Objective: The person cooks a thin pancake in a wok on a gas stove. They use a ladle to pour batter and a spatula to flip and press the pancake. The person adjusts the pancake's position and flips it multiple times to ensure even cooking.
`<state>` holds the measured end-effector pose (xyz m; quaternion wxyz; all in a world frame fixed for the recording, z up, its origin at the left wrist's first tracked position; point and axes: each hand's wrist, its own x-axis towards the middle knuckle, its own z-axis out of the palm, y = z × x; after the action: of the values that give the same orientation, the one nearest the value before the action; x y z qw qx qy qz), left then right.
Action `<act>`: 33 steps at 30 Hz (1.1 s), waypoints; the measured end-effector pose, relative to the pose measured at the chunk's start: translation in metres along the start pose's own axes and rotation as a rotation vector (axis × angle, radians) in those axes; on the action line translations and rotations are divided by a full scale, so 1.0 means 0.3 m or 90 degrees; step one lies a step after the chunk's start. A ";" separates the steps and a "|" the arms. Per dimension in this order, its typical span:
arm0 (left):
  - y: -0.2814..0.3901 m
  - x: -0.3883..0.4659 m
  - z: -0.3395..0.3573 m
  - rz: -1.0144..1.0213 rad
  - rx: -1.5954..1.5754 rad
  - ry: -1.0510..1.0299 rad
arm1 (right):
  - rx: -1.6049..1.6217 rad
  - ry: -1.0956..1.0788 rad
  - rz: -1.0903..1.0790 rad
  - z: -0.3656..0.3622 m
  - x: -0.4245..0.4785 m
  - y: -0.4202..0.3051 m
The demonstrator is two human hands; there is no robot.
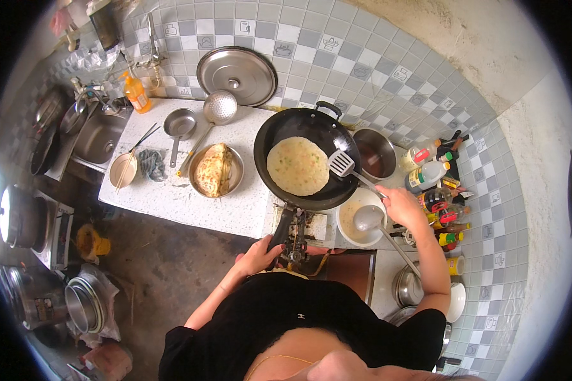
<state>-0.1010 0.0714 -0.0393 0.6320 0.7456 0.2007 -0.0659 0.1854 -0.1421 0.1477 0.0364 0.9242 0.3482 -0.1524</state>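
Observation:
My left hand grips the black handle of a wok that sits over a gas burner. A round, pale pancake with green and orange flecks lies flat in the wok, left of its middle. My right hand holds a slotted metal spatula. The spatula's blade is inside the wok, just right of the pancake's edge. Below my right hand, a white bowl of batter stands with a metal ladle resting in it.
Folded browned pancakes lie in a metal bowl on the white counter. A skimmer, a small saucepan and a bowl with chopsticks are further left. A metal pot and several bottles stand right of the wok.

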 end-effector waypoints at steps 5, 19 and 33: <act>-0.001 0.000 0.001 0.001 -0.021 -0.005 | -0.124 -0.079 -0.026 -0.097 0.098 0.021; -0.045 0.013 0.015 0.025 -0.040 -0.008 | -0.004 -0.373 -0.156 -0.002 0.192 -0.036; 0.008 -0.004 -0.006 0.010 0.008 -0.001 | 0.190 -0.082 -0.172 0.239 0.121 -0.189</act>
<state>-0.1016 0.0727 -0.0362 0.6279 0.7511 0.1941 -0.0626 0.1557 -0.0889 0.0705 -0.0996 0.8529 0.4392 -0.2642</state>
